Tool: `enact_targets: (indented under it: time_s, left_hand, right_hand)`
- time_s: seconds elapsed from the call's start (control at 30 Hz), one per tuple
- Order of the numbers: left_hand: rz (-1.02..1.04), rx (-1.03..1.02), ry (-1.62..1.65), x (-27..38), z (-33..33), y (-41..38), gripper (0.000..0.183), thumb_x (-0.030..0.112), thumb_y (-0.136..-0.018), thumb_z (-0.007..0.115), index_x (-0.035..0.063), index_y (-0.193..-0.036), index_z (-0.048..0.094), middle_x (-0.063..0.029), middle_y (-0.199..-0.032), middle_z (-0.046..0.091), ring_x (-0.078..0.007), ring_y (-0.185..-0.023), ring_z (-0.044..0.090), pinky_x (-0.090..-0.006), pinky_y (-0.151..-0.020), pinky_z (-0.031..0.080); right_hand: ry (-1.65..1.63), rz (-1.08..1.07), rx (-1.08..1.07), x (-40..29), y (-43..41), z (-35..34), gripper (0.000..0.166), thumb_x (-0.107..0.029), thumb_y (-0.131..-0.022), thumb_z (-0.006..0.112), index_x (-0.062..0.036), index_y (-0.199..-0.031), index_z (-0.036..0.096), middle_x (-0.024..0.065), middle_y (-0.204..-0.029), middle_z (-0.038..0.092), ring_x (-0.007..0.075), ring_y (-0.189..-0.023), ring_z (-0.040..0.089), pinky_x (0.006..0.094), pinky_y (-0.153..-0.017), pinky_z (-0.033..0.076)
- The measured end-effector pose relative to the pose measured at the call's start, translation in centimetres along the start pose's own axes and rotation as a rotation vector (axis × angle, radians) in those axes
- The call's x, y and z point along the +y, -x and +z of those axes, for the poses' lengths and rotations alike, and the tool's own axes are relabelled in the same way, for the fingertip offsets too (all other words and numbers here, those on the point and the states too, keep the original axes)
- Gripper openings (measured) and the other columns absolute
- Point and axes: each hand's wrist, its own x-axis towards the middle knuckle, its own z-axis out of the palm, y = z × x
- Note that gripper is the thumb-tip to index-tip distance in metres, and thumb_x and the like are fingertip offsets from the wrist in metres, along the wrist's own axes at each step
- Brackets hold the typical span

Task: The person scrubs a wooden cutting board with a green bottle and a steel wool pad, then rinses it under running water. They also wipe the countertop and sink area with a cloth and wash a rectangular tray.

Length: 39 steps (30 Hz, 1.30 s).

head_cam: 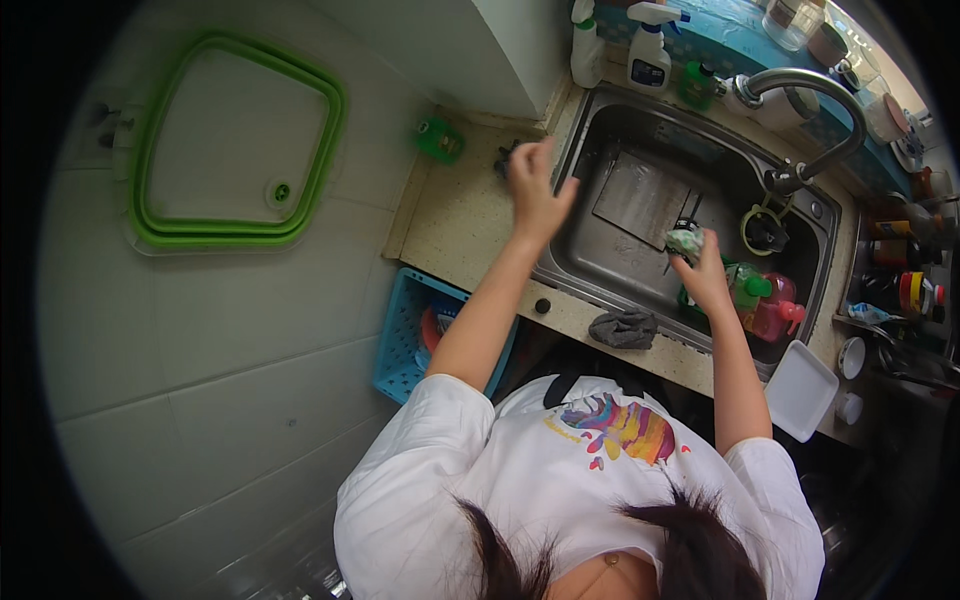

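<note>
My left hand point(538, 196) is over the left rim of the stainless steel sink point(600, 259), fingers apart and holding nothing. Just beyond it, a small dark object point(504, 159) lies on the counter, partly covered by the fingers. Above the basin, my right hand point(703, 276) grips a crumpled green-and-white scrubber or cloth point(684, 241). Under that hand, a dark thing, partly hidden, is too unclear to name. A flat rectangular metal sheet point(642, 201) rests on the sink floor.
Green and pink pump bottles point(776, 315) stand at the sink's right front. A tall curved faucet point(855, 112) rises behind, with spray bottles point(649, 56) at the back left. A grey rag point(624, 328) lies on the front edge near a white tray point(801, 390). Below is a blue basket point(397, 337).
</note>
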Motion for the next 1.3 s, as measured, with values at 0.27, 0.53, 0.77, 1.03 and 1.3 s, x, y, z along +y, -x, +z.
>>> enact_targets:
  time_s: [0.27,0.53,0.77,1.03,1.3]
  left_hand:
    - [-0.634,0.199,-0.255,-16.7,-7.8,-6.8,0.085,0.03,-0.077,0.08,-0.0032,-0.14,0.032,-0.0256,-0.142,0.029,-0.041,-0.131,0.034,-0.0507,-0.102,0.041]
    - [-0.669,0.107,-0.167,-15.9,-7.7,-8.1,0.068,0.03,-0.074,0.082,-0.0019,-0.126,0.053,-0.0198,-0.119,0.061,-0.033,-0.109,0.06,-0.0442,-0.093,0.049]
    - [-0.183,-0.069,0.034,0.1,-5.4,0.6,0.051,0.017,-0.068,0.085,0.0054,-0.112,0.062,-0.0105,-0.107,0.067,-0.024,-0.098,0.065,-0.0362,-0.084,0.052]
    - [-0.223,-0.668,-0.278,-0.9,12.3,8.4,0.041,0.013,-0.068,0.075,0.0037,-0.103,0.057,-0.0175,-0.1,0.066,-0.0369,-0.095,0.065,-0.0444,-0.078,0.054]
    - [-0.296,-0.77,-0.414,-5.3,18.0,11.4,0.049,0.009,-0.073,0.075,0.0018,-0.114,0.049,-0.0209,-0.115,0.058,-0.037,-0.104,0.063,-0.046,-0.083,0.055]
  right_hand:
    - [0.298,0.095,0.126,5.7,15.4,-2.6,0.046,-0.015,-0.084,0.064,0.0013,-0.123,0.045,0.0233,-0.114,0.049,0.0431,-0.105,0.051,0.0477,-0.089,0.042]
    - [0.628,0.085,0.185,7.7,18.8,-1.8,0.063,-0.025,-0.074,0.076,-0.006,-0.128,0.048,0.0173,-0.125,0.046,0.0375,-0.113,0.048,0.0475,-0.096,0.04]
    - [0.616,0.067,0.18,5.2,17.7,-3.3,0.089,-0.047,-0.065,0.082,-0.0142,-0.139,0.044,0.0136,-0.136,0.042,0.033,-0.126,0.039,0.0496,-0.107,0.025]
    - [0.466,0.124,0.065,7.9,15.0,-3.3,0.039,-0.035,-0.08,0.071,-0.0096,-0.107,0.059,0.0091,-0.109,0.057,0.0331,-0.104,0.054,0.0458,-0.094,0.038]
    - [0.395,-0.181,0.169,7.0,17.9,-5.5,0.015,-0.004,-0.079,0.071,-0.0022,-0.086,0.058,0.0132,-0.089,0.057,0.0337,-0.087,0.056,0.0409,-0.076,0.046]
